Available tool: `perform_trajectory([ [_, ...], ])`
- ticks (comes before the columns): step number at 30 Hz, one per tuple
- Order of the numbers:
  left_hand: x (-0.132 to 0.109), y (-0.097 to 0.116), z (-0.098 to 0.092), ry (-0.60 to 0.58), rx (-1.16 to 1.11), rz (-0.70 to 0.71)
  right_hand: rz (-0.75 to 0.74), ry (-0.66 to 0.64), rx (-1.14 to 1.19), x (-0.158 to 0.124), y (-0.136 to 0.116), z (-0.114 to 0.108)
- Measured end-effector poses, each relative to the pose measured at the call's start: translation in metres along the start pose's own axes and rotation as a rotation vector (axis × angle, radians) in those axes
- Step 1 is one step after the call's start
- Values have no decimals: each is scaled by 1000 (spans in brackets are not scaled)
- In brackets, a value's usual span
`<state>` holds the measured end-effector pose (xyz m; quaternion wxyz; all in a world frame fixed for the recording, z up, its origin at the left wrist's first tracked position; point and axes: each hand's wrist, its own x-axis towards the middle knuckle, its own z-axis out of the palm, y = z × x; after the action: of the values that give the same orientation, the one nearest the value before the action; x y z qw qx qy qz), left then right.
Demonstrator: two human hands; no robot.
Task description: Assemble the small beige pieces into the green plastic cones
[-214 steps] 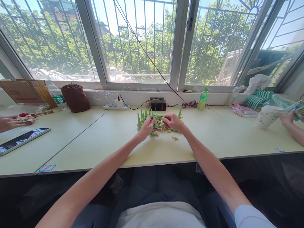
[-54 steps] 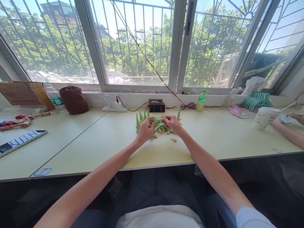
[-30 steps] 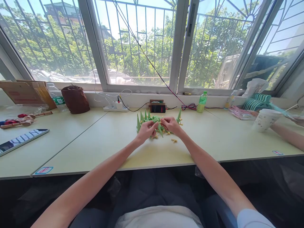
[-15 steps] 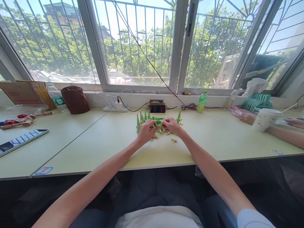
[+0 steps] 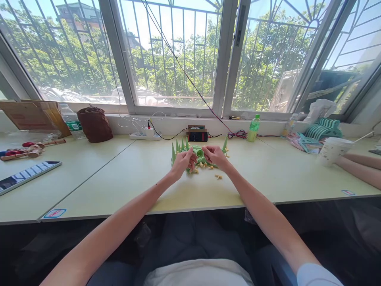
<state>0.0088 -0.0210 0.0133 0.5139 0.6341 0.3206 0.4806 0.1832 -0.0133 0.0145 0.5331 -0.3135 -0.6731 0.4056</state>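
Over the middle of the table, my left hand [image 5: 182, 162] and my right hand [image 5: 216, 155] face each other. A round green part [image 5: 199, 153] is between them, its rolled end turned toward me. My left fingers are closed on its left side, and my right fingers pinch at its right edge. Behind my left hand stand several green cones [image 5: 173, 153]; another green cone [image 5: 225, 143] stands beyond my right hand. Small yellow pieces lie just below the hands, one of them, a yellow peg piece [image 5: 218, 176], apart from the others.
A phone-like black device [image 5: 198, 137] and a green bottle [image 5: 253, 128] stand near the window. To the left are a tablet [image 5: 28, 176], a brown pouch [image 5: 94, 124] and wooden toys. On the right, a person's forearms lie by a white cup [image 5: 333, 151] and green hangers [image 5: 323, 129].
The green part has tilted and now shows its side. My left hand has turned slightly. At the right, the other person's hands have drawn back from the pink and green packets.
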Motion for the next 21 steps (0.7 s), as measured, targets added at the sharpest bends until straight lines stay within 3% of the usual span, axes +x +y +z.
perform_trajectory([
  [4,-2,1,1,-83,-32,-65,4,-40,-44,-1,2,0],
  [9,-3,-1,-2,-153,-8,-29,5,-46,-102,-3,0,0],
  [16,-5,-5,-4,-127,263,138,43,-32,-181,-4,3,-1],
  [21,-3,-13,-2,-83,301,228,14,0,-260,-1,5,-2],
])
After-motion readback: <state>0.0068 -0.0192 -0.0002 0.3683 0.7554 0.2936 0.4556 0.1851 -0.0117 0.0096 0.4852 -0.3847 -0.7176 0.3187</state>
